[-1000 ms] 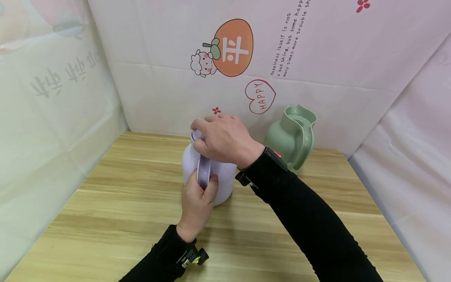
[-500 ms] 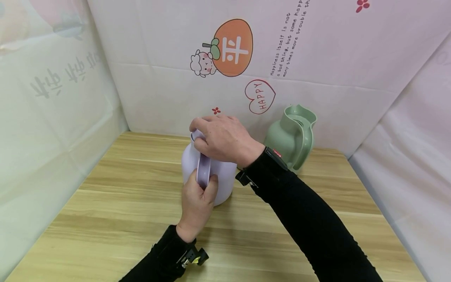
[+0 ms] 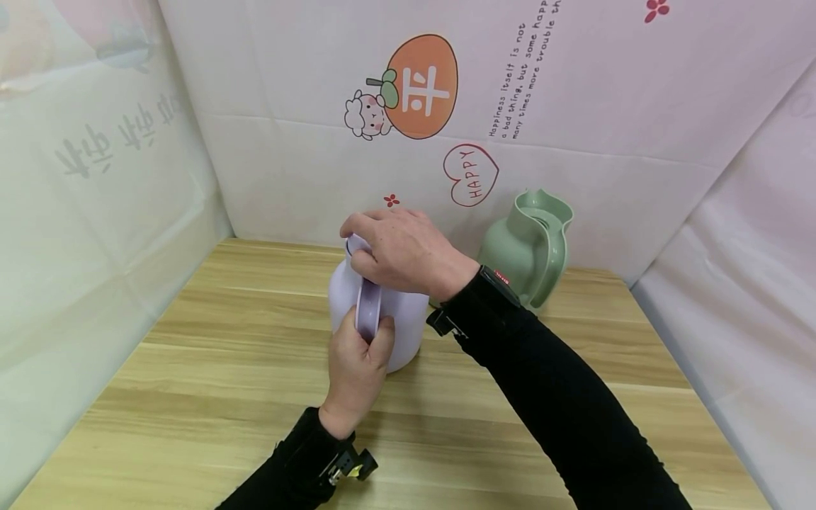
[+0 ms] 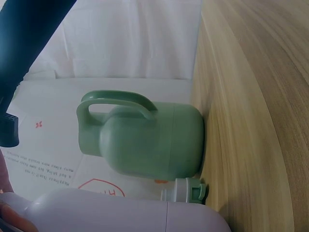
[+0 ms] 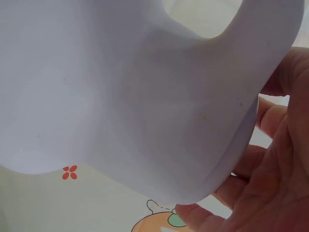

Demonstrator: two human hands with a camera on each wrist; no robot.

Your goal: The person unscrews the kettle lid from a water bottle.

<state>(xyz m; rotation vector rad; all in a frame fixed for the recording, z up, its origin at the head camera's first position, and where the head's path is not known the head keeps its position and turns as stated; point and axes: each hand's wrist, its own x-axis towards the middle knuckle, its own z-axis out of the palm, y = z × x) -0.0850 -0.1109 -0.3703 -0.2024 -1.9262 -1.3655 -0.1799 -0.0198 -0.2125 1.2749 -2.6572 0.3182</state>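
Observation:
A pale purple thermos jug (image 3: 408, 329) stands upright on the wooden table. My left hand (image 3: 354, 372) grips its handle (image 3: 367, 315), thumb on the right side. Over the jug's top lies my right hand (image 3: 411, 253), its fingers curled at the lid (image 3: 358, 244), which it mostly hides. In the right wrist view the fingertips reach over the purple rim (image 5: 222, 169). A green thermos jug (image 3: 506, 258) stands behind to the right. Beside it, in the left wrist view, a stopper (image 4: 183, 191) with a green cap rests on the table.
The wooden table (image 3: 210, 397) has printed white cloth (image 3: 287, 170) behind it and plain cloth on both sides. The green jug is close to the back cloth. My right forearm (image 3: 548, 397) crosses in front of it.
My right fingers have shifted slightly to the left over the jug's top. The left hand and both jugs have stayed in place.

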